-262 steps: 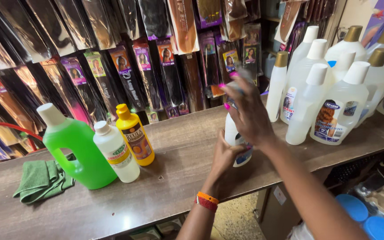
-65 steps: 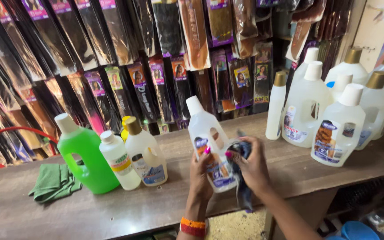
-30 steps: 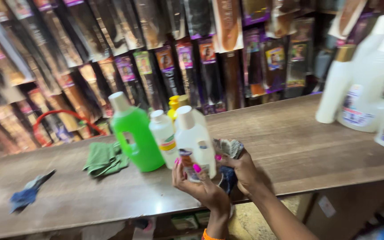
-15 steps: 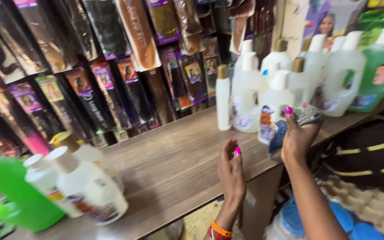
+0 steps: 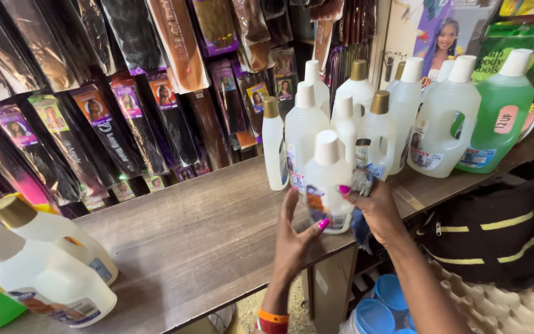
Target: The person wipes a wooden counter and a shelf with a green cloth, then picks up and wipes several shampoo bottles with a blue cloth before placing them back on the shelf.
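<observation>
Hair packs on the wall, bottles on the wooden counter [image 5: 217, 210].
Long dark hair packs [image 5: 125, 117] with small picture labels hang behind. The counter's middle lies bare to its front edge. A green bottle [image 5: 499, 111] ends the clear bottle cluster [image 5: 397, 117]. Near the edge, a clear white-capped bottle [image 5: 327, 179] stands; left hand [image 5: 295, 238] grip spread against it, right hand [image 5: 375, 207] pinching a dark cloth [image 5: 361, 219].

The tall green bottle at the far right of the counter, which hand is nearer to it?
Right. The right hand, holding a cloth, is nearer the green bottle; the left hand is farther left.
</observation>
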